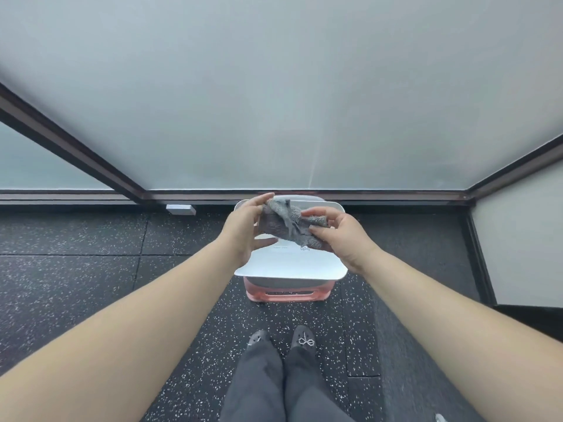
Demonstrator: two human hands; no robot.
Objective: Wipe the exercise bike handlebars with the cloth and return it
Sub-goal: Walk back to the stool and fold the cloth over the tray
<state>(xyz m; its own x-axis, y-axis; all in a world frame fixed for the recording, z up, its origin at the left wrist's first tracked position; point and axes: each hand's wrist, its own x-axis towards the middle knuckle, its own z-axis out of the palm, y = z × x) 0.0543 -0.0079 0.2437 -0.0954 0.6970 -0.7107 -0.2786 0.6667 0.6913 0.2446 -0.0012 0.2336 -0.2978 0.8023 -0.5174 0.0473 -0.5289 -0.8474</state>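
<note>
Both hands — left hand (245,231) and right hand (341,233) — pinch a bunched grey cloth (289,225) between curled fingers above a white lid (289,266) on a pink bin (288,295); speckled black floor (91,269) and frosted glass wall (274,102) surround it.

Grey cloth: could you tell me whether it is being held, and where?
Yes: the grey cloth is held by both hands, left hand at its left end, right hand pinching its right end.

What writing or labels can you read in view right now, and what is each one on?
"bdq", or so it seems, small and viewed upside down: on the white lid of the pink box, just below the grey cloth.
A fainter line of print to its left on the same lid: too small to read.
No other text shows.
</note>
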